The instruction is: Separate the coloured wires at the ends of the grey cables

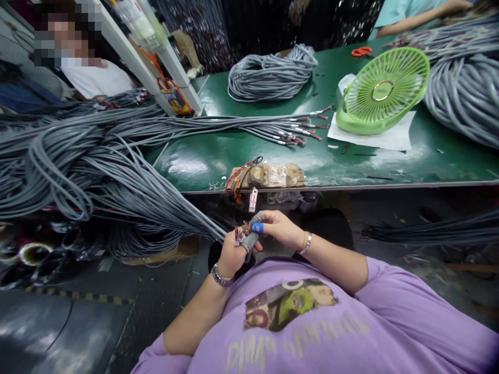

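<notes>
Several grey cables (pixel 208 224) run from the left down to my lap, their stripped ends and thin coloured wires (pixel 242 232) showing above my fingers. My left hand (pixel 233 254) is closed around these cable ends. Against them, my right hand (pixel 281 228) is closed in a pinch, with blue tape on the thumb and grey coverings on some fingertips. What exactly lies between the right fingertips is too small to make out. Just beyond the hands, a wooden block (pixel 286 175) with a red and black wire sits at the table's front edge.
On the green table (pixel 195 161) lie a coiled grey cable (pixel 268 78), a row of stripped cables (pixel 249 124), a green fan (pixel 384 91) and orange-handled scissors (pixel 362 51). A large cable heap (pixel 58 166) covers the left. One person is at far left; another's arm shows at far right.
</notes>
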